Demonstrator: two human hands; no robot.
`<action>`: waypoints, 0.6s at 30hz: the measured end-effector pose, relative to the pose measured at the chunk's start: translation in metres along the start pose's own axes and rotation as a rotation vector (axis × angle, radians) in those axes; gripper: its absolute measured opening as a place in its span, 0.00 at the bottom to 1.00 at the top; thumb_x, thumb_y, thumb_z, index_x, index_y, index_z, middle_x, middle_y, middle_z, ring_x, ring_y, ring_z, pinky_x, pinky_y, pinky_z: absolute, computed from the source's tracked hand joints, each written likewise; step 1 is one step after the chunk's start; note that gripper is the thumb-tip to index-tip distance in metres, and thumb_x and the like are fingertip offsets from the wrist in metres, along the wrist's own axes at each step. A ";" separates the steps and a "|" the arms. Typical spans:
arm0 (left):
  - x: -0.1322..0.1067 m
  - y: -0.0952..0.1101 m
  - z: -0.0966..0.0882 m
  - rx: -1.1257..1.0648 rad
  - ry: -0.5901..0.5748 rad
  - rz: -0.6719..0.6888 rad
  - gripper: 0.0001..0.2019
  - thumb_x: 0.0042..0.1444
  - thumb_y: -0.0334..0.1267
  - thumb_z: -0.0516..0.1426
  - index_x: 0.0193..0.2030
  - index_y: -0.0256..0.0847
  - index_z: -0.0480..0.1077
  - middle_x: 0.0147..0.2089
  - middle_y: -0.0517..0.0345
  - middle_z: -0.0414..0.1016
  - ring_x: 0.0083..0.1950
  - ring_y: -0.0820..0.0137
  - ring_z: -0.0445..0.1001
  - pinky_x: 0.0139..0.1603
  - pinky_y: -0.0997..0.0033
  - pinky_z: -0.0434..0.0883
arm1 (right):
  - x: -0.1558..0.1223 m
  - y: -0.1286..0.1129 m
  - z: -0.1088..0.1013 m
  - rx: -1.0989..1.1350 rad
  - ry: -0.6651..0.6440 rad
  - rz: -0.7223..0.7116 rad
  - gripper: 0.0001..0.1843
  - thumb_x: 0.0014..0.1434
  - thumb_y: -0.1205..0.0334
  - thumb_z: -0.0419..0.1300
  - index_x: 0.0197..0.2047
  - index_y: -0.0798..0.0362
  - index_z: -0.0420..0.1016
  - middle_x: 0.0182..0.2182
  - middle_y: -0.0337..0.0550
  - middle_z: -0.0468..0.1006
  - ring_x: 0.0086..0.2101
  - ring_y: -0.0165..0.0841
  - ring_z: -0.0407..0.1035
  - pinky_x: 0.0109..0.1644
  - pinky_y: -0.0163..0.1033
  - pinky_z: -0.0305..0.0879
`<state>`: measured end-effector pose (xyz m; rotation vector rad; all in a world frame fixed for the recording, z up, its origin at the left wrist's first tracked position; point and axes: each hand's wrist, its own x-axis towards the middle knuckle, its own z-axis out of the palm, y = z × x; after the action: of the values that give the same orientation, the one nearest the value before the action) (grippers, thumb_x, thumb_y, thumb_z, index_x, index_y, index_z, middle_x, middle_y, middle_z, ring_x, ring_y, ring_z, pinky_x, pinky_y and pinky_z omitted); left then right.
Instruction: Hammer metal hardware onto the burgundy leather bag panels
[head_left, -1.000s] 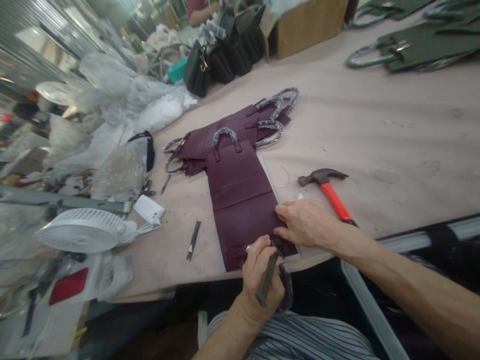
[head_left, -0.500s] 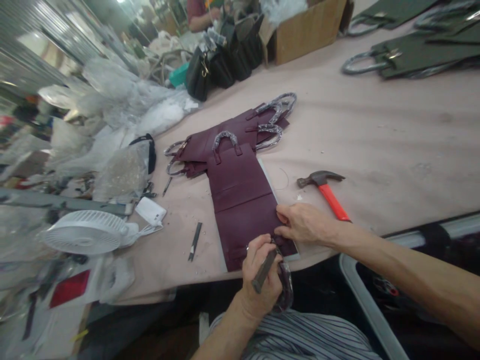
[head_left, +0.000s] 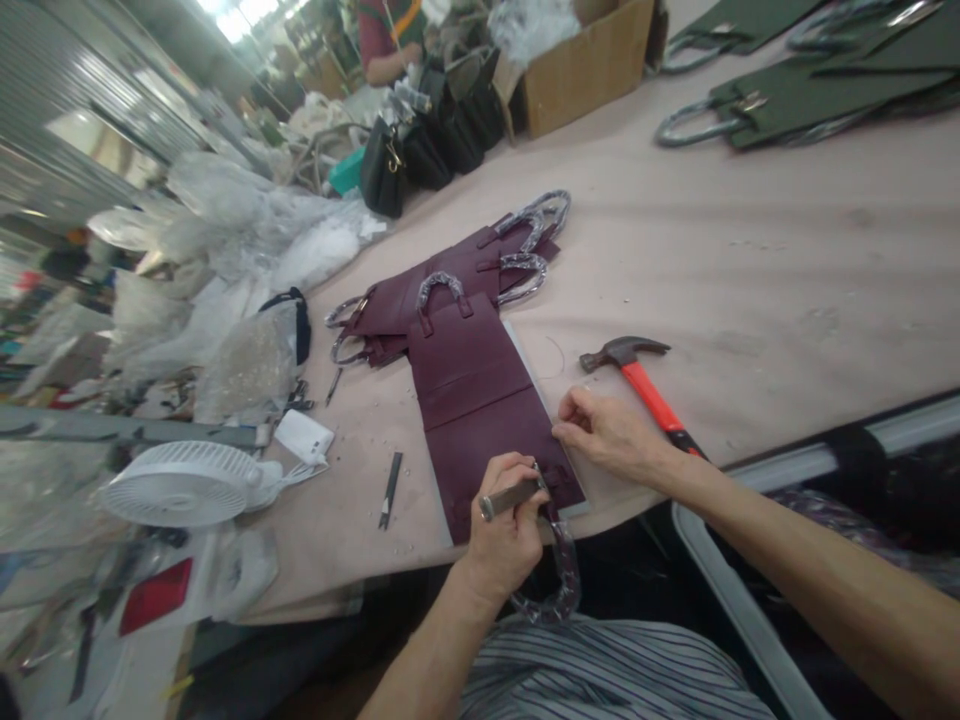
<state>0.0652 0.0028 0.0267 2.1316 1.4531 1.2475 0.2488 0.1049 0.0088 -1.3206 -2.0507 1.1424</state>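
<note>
Panel of dark wine-red material [head_left: 480,385] lies flat on the table [head_left: 750,280], its near end close to the table's edge. It looks smooth, with a fold line crossing about its middle. At its far end stands an arched handle [head_left: 441,281] wrapped in clear plastic; another wrapped handle [head_left: 568,575] hangs from the near end, below the table's edge. A pale board [head_left: 577,509] shows beneath, along the right side.

The left hand [head_left: 504,520] is over the near end, its fingers closed around a short metal rod [head_left: 510,498], which is tilted. Where exactly the rod's far tip meets the panel is hidden. The right hand [head_left: 600,430] is just beside the panel's right edge, fingers bent and thumb near the forefinger; whether something small is between them, I cannot tell.

Beyond the right hand lies a hammer [head_left: 637,375] with a red and black grip. Left of the panel is a thin dark tool [head_left: 390,490], and farther left a white fan [head_left: 180,483]. The panel's far end overlaps a pile of similar wine-red pieces [head_left: 394,300].
</note>
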 end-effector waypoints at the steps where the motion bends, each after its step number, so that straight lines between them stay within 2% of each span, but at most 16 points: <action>1: 0.001 0.000 0.000 -0.003 -0.010 -0.002 0.06 0.63 0.26 0.54 0.43 0.40 0.69 0.44 0.52 0.75 0.47 0.66 0.76 0.50 0.63 0.79 | -0.003 0.000 0.000 0.001 0.035 0.015 0.07 0.64 0.57 0.56 0.38 0.52 0.64 0.27 0.38 0.73 0.29 0.32 0.68 0.34 0.36 0.59; 4: 0.004 0.000 0.000 0.008 -0.055 -0.010 0.07 0.62 0.26 0.54 0.43 0.40 0.69 0.45 0.52 0.74 0.48 0.67 0.76 0.50 0.65 0.78 | -0.016 0.000 -0.007 -0.151 0.192 0.068 0.07 0.63 0.57 0.55 0.37 0.52 0.64 0.28 0.41 0.72 0.30 0.35 0.67 0.36 0.40 0.59; 7: 0.007 0.001 0.001 0.017 -0.088 0.007 0.08 0.62 0.25 0.54 0.44 0.40 0.68 0.45 0.52 0.73 0.49 0.67 0.75 0.51 0.67 0.77 | -0.035 0.006 -0.019 -0.530 0.345 0.079 0.09 0.63 0.57 0.55 0.41 0.55 0.67 0.37 0.52 0.73 0.38 0.43 0.69 0.41 0.44 0.61; 9: 0.007 0.000 0.003 -0.006 -0.097 0.008 0.09 0.61 0.24 0.54 0.45 0.40 0.67 0.46 0.52 0.72 0.49 0.67 0.75 0.50 0.68 0.77 | -0.047 0.013 -0.028 -0.763 0.361 0.117 0.14 0.64 0.55 0.55 0.44 0.58 0.69 0.41 0.59 0.72 0.42 0.49 0.68 0.42 0.47 0.61; 11: 0.007 0.000 0.006 -0.043 -0.106 -0.034 0.10 0.61 0.24 0.54 0.45 0.40 0.67 0.47 0.52 0.71 0.49 0.68 0.75 0.50 0.69 0.77 | -0.053 0.020 -0.037 -0.838 0.308 0.184 0.15 0.65 0.54 0.53 0.43 0.59 0.69 0.41 0.61 0.71 0.41 0.51 0.66 0.41 0.48 0.60; 12: 0.006 0.000 0.007 -0.062 -0.113 -0.061 0.09 0.60 0.24 0.54 0.45 0.40 0.67 0.47 0.52 0.71 0.48 0.68 0.75 0.49 0.69 0.76 | -0.053 0.023 -0.041 -0.769 0.276 0.247 0.13 0.65 0.56 0.53 0.42 0.58 0.69 0.40 0.60 0.70 0.40 0.48 0.65 0.40 0.47 0.59; 15: 0.005 0.001 0.011 -0.110 -0.134 -0.145 0.10 0.59 0.23 0.54 0.43 0.41 0.67 0.49 0.51 0.72 0.49 0.67 0.75 0.51 0.68 0.75 | -0.040 0.023 -0.054 -0.333 0.209 0.503 0.03 0.58 0.66 0.57 0.36 0.54 0.66 0.33 0.49 0.67 0.33 0.37 0.61 0.35 0.41 0.55; 18: 0.005 0.004 0.014 -0.131 -0.152 -0.192 0.11 0.57 0.22 0.54 0.42 0.41 0.66 0.50 0.51 0.73 0.51 0.66 0.75 0.53 0.67 0.74 | -0.024 0.014 -0.065 -0.002 0.129 0.655 0.07 0.51 0.70 0.59 0.32 0.53 0.63 0.27 0.42 0.64 0.27 0.31 0.58 0.30 0.36 0.55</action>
<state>0.0789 0.0087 0.0230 1.9073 1.4308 1.0564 0.3136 0.1128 0.0348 -2.0900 -1.5566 1.2576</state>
